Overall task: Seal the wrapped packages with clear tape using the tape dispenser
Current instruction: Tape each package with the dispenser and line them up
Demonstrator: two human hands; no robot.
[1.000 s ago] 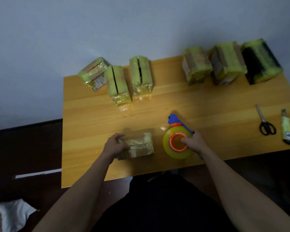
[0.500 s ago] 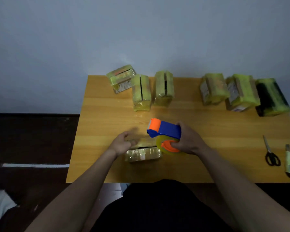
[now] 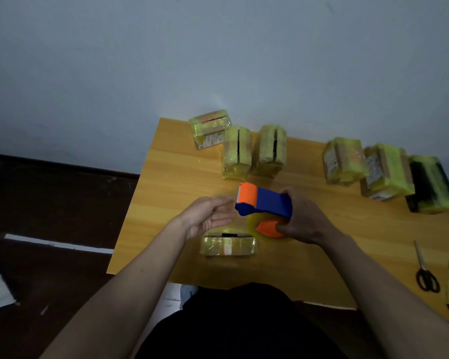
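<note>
Fingers (image 3: 222, 212) of the left hand (image 3: 208, 216) are straight beside the tape dispenser (image 3: 265, 206), which the right hand (image 3: 303, 218) grips above the package (image 3: 228, 246); the unheld package could slide when tape pulls.

Dim, soft-focus view, wide-angle edge bending, blurred left hand (image 3: 210, 218)

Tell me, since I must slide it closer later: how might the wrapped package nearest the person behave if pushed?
The nearest package lies flat and low on the table, so it probably slides rather than tips. Its glossy wrap looks slick, so fingers may slip. Its blocky shape suggests it stays stiff, though weight cannot be judged.
</note>
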